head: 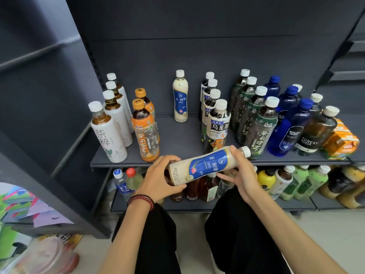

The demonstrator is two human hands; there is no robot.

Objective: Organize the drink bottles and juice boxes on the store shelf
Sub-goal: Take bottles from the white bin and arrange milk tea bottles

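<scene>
Grasping a creamy bottle [205,165], seemingly full; left hand [158,178] at base; right hand [243,175] at neck.

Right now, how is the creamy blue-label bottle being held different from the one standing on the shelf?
The held cream plastic bottle with blue label lies sideways, gripped by the left hand and right hand; the shelf cream bottle stands upright, untouched, at the back. Both have white caps and blue labels.
</scene>
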